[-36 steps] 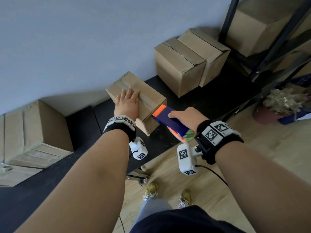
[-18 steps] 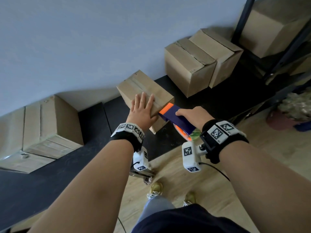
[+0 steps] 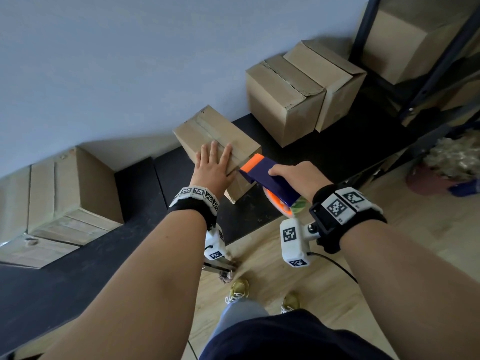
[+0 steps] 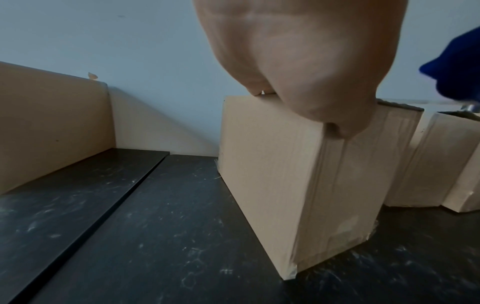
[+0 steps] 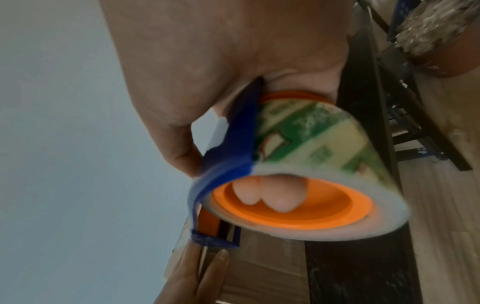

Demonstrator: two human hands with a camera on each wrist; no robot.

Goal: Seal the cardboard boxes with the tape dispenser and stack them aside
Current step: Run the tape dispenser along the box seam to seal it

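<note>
Sliding further down the box at frame centre, left hand pressing flat, fingers spread. Right hand gripping dispenser at the near edge, fingers hooked inside the roll. Probably handling light, stiff, slippery where taped; gripping by opposite sides.

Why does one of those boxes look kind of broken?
The nearer box of the pair by the wall has a torn, crumpled top flap edge, and its seam gapes. The box under the left hand looks intact.

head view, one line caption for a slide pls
Left hand flat on cardboard box, right hand holding tape dispenser.
</note>
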